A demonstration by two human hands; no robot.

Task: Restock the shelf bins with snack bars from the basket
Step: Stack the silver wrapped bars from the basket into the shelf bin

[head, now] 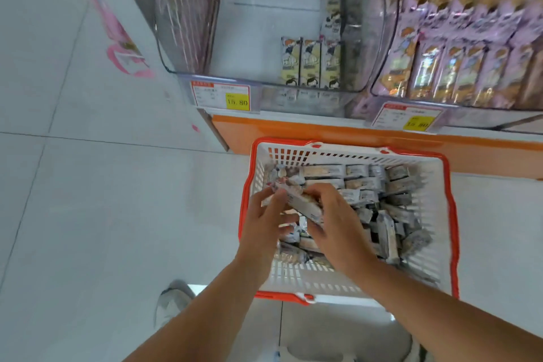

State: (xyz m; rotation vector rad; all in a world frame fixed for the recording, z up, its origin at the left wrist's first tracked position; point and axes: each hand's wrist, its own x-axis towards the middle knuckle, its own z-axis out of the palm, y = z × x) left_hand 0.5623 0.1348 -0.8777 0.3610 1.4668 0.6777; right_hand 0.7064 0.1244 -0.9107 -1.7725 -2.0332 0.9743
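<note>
Over the white, red-rimmed plastic basket (449, 214) I see the left hand (263, 222) and right hand (338, 228) gripping together a bunch of pale wrapped snack bars (298, 201).

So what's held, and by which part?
A bunch of snack bars: left hand grips its left end, right hand its right side, over the basket.

Shop: price tags (221, 96) (yellow figures), clear shelf bins (264, 23), shopping basket (346, 156).
</note>
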